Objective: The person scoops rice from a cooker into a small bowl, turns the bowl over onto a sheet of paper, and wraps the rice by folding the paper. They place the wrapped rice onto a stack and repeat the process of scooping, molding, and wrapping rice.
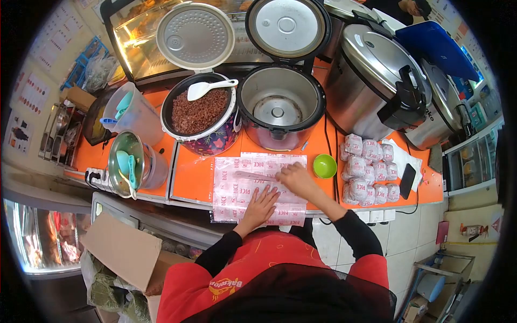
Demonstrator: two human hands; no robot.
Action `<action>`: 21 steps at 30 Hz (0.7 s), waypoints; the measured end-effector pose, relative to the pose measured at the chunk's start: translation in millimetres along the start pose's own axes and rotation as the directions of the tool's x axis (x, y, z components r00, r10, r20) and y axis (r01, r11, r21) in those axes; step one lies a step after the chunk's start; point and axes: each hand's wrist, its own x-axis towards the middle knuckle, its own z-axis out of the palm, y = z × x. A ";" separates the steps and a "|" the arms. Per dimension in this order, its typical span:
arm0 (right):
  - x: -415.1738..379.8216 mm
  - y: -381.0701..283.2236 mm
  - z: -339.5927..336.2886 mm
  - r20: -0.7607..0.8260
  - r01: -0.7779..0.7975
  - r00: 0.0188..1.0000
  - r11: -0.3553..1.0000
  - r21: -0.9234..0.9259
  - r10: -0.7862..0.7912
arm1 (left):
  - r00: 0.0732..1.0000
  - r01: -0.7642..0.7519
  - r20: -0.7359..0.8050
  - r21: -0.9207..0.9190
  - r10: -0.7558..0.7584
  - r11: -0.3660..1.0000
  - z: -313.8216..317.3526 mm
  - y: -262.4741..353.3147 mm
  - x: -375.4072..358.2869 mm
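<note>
Sheets of white paper point(229, 202) printed with red "RICE" lettering lie on the orange counter in front of me. My left hand point(261, 204) rests on them with fingers spread. Above it, at the upper right of the sheets, my right hand point(297, 179) has its fingers closed at the paper; what they hold is too small to make out. Just right of the sheets is a small green bowl point(325, 166). Behind them stands an open cooker of reddish-brown rice point(196, 112) with a white paddle point(210, 89) on top.
An open, empty cooker pot point(277, 110) stands beside the rice. Wrapped rice bundles point(369, 172) are stacked at the right, near a black phone point(408, 181). Large steel cookers point(361, 81) stand behind them. Plastic containers with utensils point(153, 167) are at the left.
</note>
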 end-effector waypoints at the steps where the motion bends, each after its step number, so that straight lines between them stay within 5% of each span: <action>1: -7.7 -8.6 7.4 -0.070 0.014 0.997 1.000 -0.016 -0.015 | 1.000 -0.002 0.013 0.002 0.002 1.000 2.9 -2.6 -0.1; 5: -41.6 -37.9 40.8 -0.304 -0.016 0.952 0.999 0.032 0.025 | 0.987 0.090 0.145 -0.101 -0.075 0.991 10.1 -6.9 -2.5; 8: -50.4 -45.7 57.8 -0.421 -0.077 0.900 0.992 0.097 0.111 | 0.978 0.206 0.082 -0.363 -0.189 0.909 16.8 -12.4 -4.9; 9: -50.9 -47.8 62.5 -0.456 -0.096 0.880 0.989 0.109 0.136 | 0.886 0.325 -0.107 -0.550 -0.451 0.769 27.0 -10.0 -4.3; 11: -52.1 -50.6 73.1 -0.482 -0.112 0.860 0.984 0.135 0.164 | 0.410 0.287 -0.244 -0.880 -0.879 0.378 46.6 0.3 -0.7; 12: -53.1 -51.4 75.4 -0.495 -0.120 0.851 0.982 0.147 0.178 | 0.350 0.324 -0.498 -0.730 -0.793 0.601 12.0 5.4 20.0; 14: -54.6 -50.6 77.6 -0.518 -0.124 0.832 0.977 0.174 0.197 | 0.721 0.375 -0.578 -0.139 -0.383 0.917 16.3 -28.4 2.4; 15: -55.2 -50.6 78.9 -0.529 -0.122 0.824 0.975 0.187 0.204 | 0.865 0.280 -0.474 0.188 -0.163 0.941 6.7 -35.1 2.2; 16: -56.5 -50.7 80.9 -0.533 -0.129 0.818 0.972 0.195 0.215 | 0.922 0.187 -0.384 0.315 -0.055 0.930 0.8 -36.6 4.3; 21: -63.1 -50.3 90.3 -0.505 -0.243 0.775 0.916 0.318 0.381 | 0.985 -0.045 -0.165 0.018 0.047 0.999 -3.4 -63.6 -3.1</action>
